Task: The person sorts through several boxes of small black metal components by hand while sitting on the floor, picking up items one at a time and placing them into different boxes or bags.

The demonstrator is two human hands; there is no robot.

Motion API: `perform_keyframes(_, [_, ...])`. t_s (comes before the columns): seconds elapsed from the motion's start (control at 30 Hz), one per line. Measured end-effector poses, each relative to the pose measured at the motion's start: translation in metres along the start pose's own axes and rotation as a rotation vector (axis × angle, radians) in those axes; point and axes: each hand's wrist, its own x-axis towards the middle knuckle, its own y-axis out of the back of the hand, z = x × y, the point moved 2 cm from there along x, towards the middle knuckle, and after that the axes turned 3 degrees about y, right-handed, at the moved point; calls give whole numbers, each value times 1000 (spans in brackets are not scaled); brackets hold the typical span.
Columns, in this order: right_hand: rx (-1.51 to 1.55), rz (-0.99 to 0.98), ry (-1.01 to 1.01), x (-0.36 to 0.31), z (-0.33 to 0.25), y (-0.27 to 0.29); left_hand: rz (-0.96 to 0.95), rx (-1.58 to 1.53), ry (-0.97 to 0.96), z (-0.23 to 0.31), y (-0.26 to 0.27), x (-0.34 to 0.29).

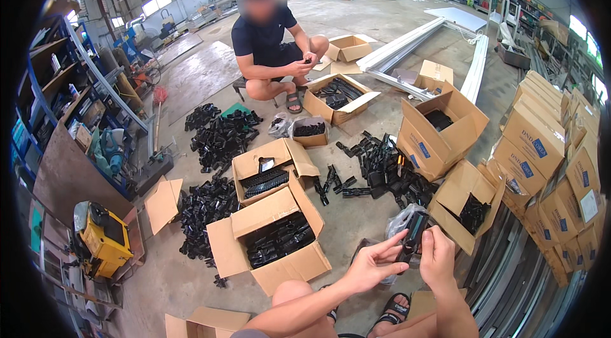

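A long black plastic part (415, 228) is held up in front of my knees. My right hand (439, 260) grips it from the right, thumb up along its side. From the left, my left hand (377, 267) pinches it between thumb and fingers. Behind and below my hands are a clear plastic bag (398, 221) and a small container, partly hidden. Just beyond lies a loose pile of black plastic parts (382, 169) on the floor. An open carton (449, 214) with black pieces inside stands to the right of my hands.
Open cartons of black parts (280, 240) stand left of centre, beside more heaps (219, 137). Across from me a seated person (270, 45) handles a small dark piece. Stacked cartons (531, 140) and long metal profiles (503, 287) line the right. A yellow machine (105, 242) stands left.
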Motion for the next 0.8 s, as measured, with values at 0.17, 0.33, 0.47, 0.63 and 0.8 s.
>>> perform_keyframes(0.17, [52,44,-22,0,-5,2,6,12,9,-1,1,-2])
perform_keyframes(0.33, [57,32,-20,1,-6,3,26,1,23,-2,2,-1])
perform_keyframes(0.47, [80,29,-35,-3,10,2,23,6,40,-2,0,0])
perform_keyframes(0.63, [104,75,-13,1,-5,0,22,-25,62,-3,1,-1])
perform_keyframes(0.8, [43,15,-24,-3,9,1,-3,-34,50,-6,-1,-1])
